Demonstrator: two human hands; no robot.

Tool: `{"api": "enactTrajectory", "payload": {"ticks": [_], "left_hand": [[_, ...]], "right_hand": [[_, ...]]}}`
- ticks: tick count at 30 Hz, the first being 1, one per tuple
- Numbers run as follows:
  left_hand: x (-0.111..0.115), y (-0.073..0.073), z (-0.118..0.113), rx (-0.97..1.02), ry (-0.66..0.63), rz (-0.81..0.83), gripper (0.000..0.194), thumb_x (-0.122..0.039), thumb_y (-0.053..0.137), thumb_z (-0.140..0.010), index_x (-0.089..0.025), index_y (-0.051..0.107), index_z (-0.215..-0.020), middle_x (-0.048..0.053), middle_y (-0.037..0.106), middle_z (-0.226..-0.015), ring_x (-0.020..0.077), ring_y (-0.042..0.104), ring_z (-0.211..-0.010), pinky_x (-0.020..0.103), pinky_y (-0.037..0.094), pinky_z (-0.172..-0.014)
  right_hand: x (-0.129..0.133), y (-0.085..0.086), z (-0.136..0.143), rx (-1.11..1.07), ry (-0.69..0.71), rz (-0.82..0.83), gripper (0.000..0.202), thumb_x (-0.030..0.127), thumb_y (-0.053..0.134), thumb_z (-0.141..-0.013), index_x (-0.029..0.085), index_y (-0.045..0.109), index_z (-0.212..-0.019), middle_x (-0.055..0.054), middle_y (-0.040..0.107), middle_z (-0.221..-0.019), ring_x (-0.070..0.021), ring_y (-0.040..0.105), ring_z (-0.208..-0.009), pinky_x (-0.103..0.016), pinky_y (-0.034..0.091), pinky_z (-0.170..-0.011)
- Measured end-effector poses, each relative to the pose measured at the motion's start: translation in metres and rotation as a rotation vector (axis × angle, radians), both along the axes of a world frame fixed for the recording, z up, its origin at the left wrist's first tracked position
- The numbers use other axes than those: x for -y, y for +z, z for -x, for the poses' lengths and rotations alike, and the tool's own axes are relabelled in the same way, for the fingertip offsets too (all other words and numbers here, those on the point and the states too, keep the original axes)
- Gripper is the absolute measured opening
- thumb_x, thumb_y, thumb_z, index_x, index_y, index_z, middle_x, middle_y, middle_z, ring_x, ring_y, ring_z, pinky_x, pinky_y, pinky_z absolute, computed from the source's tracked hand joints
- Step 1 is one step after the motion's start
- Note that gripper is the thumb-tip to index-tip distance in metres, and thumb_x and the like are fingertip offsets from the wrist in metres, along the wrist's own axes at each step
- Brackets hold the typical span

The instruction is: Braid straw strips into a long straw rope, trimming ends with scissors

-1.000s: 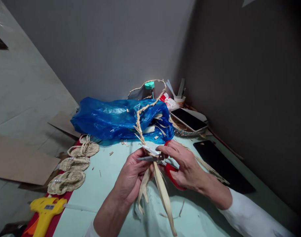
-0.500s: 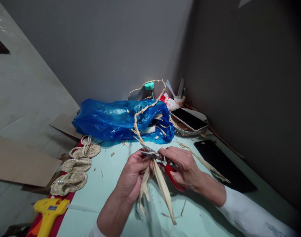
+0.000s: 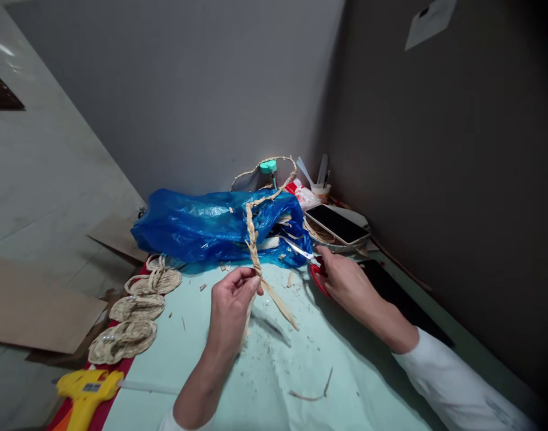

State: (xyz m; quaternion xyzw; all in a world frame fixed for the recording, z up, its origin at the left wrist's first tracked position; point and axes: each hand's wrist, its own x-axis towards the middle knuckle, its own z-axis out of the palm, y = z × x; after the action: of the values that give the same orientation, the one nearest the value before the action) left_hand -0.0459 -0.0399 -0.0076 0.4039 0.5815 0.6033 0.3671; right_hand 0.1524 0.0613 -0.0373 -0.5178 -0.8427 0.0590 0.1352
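Note:
My left hand (image 3: 232, 306) pinches a braided straw cord (image 3: 253, 236) near its lower end, where loose flat strands (image 3: 279, 304) fan out below the fingers. From there the braid rises over the blue plastic bag (image 3: 197, 224) and loops at the back. My right hand (image 3: 345, 281) is closed on the red-handled scissors (image 3: 319, 276), whose blades point up and left beside the bag's open mouth. The two hands are apart, and the scissors do not touch the braid.
Coiled straw pieces (image 3: 136, 306) line the table's left edge, above a yellow glue gun (image 3: 88, 389). A phone (image 3: 337, 224) rests on a round basket (image 3: 368, 234) at the back right. A dark flat slab (image 3: 402, 299) lies behind my right forearm. Straw scraps dot the table (image 3: 256, 389).
The scissors have moved away from the braid, to the right and up, with my right hand. My left hand still holds the braid. The long pale strand by the dark slab is no longer visible.

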Motion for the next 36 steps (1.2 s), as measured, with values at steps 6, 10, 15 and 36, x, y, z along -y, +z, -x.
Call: {"api": "enactTrajectory", "payload": {"ticks": [6, 10, 15, 36], "left_hand": [[-0.005, -0.012, 0.003, -0.165, -0.004, 0.008, 0.017, -0.033, 0.063, -0.08, -0.016, 0.062, -0.077, -0.003, 0.056, -0.061, 0.0111, 0.046, -0.06, 0.022, 0.034, -0.057], [-0.005, -0.016, -0.003, -0.199, -0.062, 0.025, 0.016, -0.03, 0.06, -0.081, -0.017, 0.06, -0.073, -0.003, 0.054, -0.061, 0.0123, 0.046, -0.061, 0.022, 0.035, -0.059], [-0.004, -0.019, -0.014, -0.214, -0.17, 0.037, 0.014, -0.028, 0.059, -0.082, -0.017, 0.06, -0.072, -0.002, 0.054, -0.062, 0.0128, 0.047, -0.061, 0.022, 0.036, -0.06], [-0.003, -0.027, -0.037, -0.437, -0.105, 0.019, 0.022, -0.028, 0.054, -0.086, -0.019, 0.067, -0.071, -0.002, 0.053, -0.061, 0.0146, 0.049, -0.061, 0.023, 0.036, -0.061]], "right_hand": [[0.0, -0.012, 0.005, 0.214, 0.033, -0.03, 0.023, 0.016, 0.048, -0.089, 0.008, 0.057, -0.11, -0.018, 0.062, -0.096, -0.0281, 0.058, -0.09, -0.034, 0.04, -0.073], [0.009, 0.0, 0.007, 0.123, 0.023, -0.069, 0.025, 0.013, 0.049, -0.088, 0.008, 0.059, -0.111, -0.019, 0.062, -0.099, -0.0301, 0.057, -0.093, -0.038, 0.042, -0.078], [0.034, 0.023, 0.024, -0.637, 0.334, 0.183, 0.023, 0.032, 0.047, -0.096, 0.017, 0.06, -0.107, -0.008, 0.066, -0.102, -0.0193, 0.059, -0.093, -0.031, 0.043, -0.083], [0.007, -0.008, 0.046, -1.487, 0.09, 0.744, 0.035, 0.047, 0.065, -0.078, 0.014, 0.057, -0.07, 0.002, 0.054, -0.058, -0.0072, 0.047, -0.049, -0.021, 0.037, -0.049]]}}
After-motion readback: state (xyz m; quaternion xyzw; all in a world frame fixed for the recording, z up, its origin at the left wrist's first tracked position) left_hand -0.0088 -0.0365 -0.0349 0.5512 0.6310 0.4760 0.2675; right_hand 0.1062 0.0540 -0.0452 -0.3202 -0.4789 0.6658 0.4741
